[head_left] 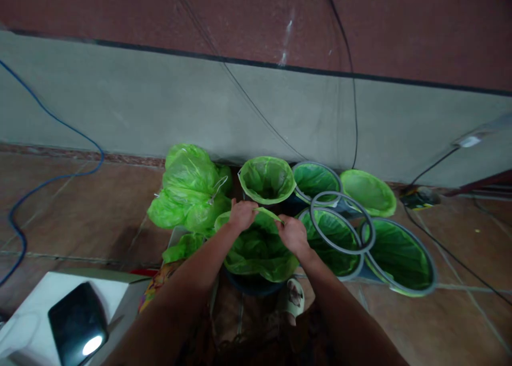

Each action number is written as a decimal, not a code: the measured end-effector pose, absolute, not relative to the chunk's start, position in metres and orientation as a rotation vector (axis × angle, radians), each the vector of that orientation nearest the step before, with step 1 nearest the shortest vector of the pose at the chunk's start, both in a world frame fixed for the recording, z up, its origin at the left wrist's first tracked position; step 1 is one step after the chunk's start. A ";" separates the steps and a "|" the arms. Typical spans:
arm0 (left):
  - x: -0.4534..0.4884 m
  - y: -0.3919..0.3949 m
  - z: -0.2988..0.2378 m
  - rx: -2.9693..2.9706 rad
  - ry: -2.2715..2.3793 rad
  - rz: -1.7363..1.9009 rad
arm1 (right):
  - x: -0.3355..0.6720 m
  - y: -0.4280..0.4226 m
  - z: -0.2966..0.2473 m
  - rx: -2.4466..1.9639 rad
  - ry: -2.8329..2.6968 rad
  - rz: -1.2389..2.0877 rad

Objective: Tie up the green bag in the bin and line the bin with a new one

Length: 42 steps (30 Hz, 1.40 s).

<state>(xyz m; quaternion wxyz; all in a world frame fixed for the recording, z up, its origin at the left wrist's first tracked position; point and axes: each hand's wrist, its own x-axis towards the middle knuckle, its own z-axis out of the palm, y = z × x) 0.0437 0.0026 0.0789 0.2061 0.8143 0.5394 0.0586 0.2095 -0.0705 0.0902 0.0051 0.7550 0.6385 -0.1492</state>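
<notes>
Both hands are on a green bag (260,243), pinching its far rim. The left hand (242,215) grips it at one side and the right hand (293,233) at the other, apart, with a strip of rim stretched between them. The bag sits in a dark bin (256,287) on the tiled floor (120,238), close to the floor's far edge by the wall (168,104), and its near rim hangs over the bin's front.

Along that far edge stand a green-lined bin (266,180) just behind the bag, a gray-rimmed bin (316,180) and another green-lined bin (368,192) farther right. Nearer, to the right of the right hand, are two more gray-rimmed bins (400,254), also lined in green. A loose gray ring (336,193) lies across their tops.

Left of the bag is a heap of green bags (190,176). A blue hose (44,107) curves along the floor's left edge. Toward its near left corner, a black device (76,320) with a bright spot rests on a white box (32,296).
</notes>
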 end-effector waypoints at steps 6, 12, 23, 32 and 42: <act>0.046 0.010 0.077 2.150 1.649 0.242 | 0.212 -0.069 0.092 2.376 1.993 -0.496; 0.043 0.012 0.075 2.047 1.742 0.260 | 0.215 -0.070 0.094 2.368 1.993 -0.521; 0.046 0.011 0.083 2.034 1.661 0.178 | 0.219 -0.071 0.095 2.408 1.991 -0.547; 0.043 0.018 0.106 1.963 1.622 0.350 | 0.229 -0.077 0.092 2.297 1.904 -0.599; 0.047 0.011 0.105 1.465 1.319 0.766 | 0.229 -0.093 0.063 2.508 1.623 -0.916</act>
